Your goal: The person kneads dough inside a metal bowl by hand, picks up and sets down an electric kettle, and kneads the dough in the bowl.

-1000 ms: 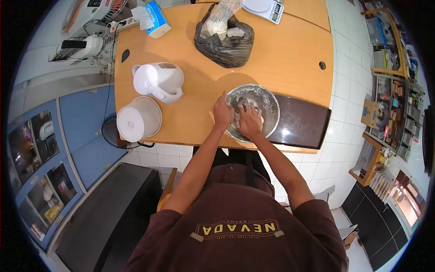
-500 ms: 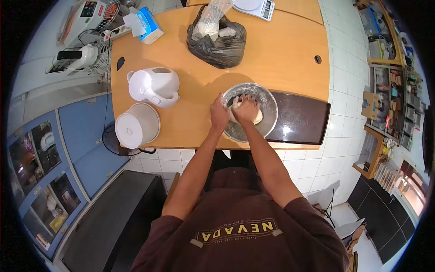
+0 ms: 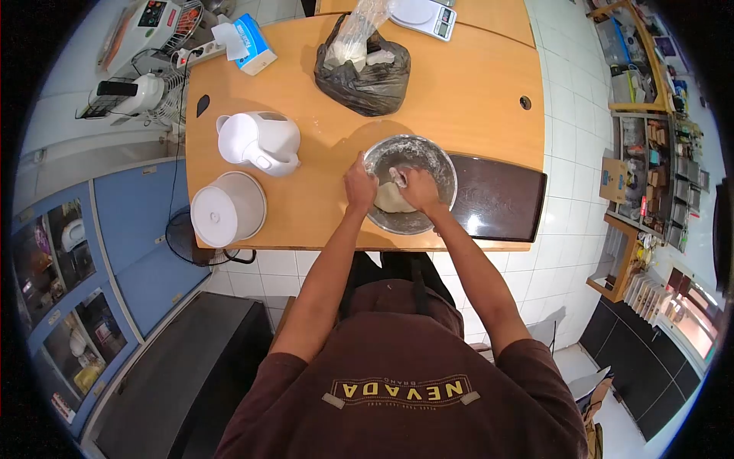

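A metal mixing bowl (image 3: 447,164) stands near the front edge of the table, its inner wall dusted with flour. Inside it lies a pale lump of dough (image 3: 392,200). My left hand (image 3: 359,186) grips the bowl's left rim, thumb and fingers on either side of the metal. Over the right part of the dough, my right hand (image 3: 415,188) is closed, its curled fingers whitened with flour and pressed at the lump's upper edge. The fingertips are partly hidden.
Right of the bowl lies a dark tray (image 3: 501,199). A white electric kettle (image 3: 260,141) and a lidded white container (image 3: 229,210) stand on the left. Farther back are a black plastic bag (image 3: 363,88), a kitchen scale (image 3: 424,15) and a tissue box (image 3: 252,46).
My right hand has shifted from pressing down on the dough to its right side, fingers curling, so more of the lump shows. The left hand stays at the rim.
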### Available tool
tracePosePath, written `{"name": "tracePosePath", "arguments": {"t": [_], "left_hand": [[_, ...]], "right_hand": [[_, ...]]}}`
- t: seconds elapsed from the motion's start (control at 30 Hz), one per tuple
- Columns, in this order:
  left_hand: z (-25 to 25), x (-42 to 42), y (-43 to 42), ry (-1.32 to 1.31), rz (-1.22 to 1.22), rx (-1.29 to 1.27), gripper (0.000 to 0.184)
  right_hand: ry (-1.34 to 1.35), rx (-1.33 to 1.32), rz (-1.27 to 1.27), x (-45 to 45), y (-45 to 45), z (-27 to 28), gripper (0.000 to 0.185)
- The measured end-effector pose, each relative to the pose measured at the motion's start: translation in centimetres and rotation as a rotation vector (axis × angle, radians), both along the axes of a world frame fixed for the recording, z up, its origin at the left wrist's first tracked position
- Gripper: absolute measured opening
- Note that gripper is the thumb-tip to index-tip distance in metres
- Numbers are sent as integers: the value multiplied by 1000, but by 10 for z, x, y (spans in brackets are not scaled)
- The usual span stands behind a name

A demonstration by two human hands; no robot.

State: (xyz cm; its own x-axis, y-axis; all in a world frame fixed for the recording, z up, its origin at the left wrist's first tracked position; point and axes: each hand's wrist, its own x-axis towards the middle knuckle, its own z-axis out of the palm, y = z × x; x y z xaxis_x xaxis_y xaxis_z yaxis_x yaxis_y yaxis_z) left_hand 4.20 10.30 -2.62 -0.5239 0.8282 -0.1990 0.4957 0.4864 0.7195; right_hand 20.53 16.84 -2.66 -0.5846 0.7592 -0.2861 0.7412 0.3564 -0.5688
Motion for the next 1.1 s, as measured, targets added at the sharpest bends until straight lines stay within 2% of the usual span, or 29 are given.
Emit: {"name": "tracePosePath", "arguments": {"t": [0.1, 0.2, 0.3, 0.4, 0.5, 0.6, 0.7, 0.83, 1.0, 1.1], "left_hand": [[1, -1, 1, 7, -6, 18, 65], [0, 1, 5, 23, -30, 23, 66], [5, 2, 6, 25, -41, -1, 65], [9, 2, 10, 5, -42, -61, 61], [10, 2, 13, -34, -57, -128, 60], [8, 0, 19, -58, -88, -121, 59], [6, 0, 17, -42, -113, -106, 58], [14, -1, 13, -74, -165, -33, 58], [13, -2, 3, -50, -76, -19, 60], [6, -2, -5, -45, -45, 2, 61]], "right_hand": [[-92, -70, -84, -10, -5, 2, 32], [-183, -65, -97, -22, -17, 12, 40], [-131, 277, -36, -20, -36, 15, 44], [-174, 84, 88, -14, -42, 22, 43], [-128, 224, -7, -17, -61, 16, 42], [-165, 85, -108, -32, -58, 21, 41], [-175, 187, -57, -33, -53, 11, 40], [-237, 68, -64, -34, -50, -8, 39], [-192, 77, -116, -40, -29, -6, 40], [-146, 188, -202, -43, -19, -16, 34]]}}
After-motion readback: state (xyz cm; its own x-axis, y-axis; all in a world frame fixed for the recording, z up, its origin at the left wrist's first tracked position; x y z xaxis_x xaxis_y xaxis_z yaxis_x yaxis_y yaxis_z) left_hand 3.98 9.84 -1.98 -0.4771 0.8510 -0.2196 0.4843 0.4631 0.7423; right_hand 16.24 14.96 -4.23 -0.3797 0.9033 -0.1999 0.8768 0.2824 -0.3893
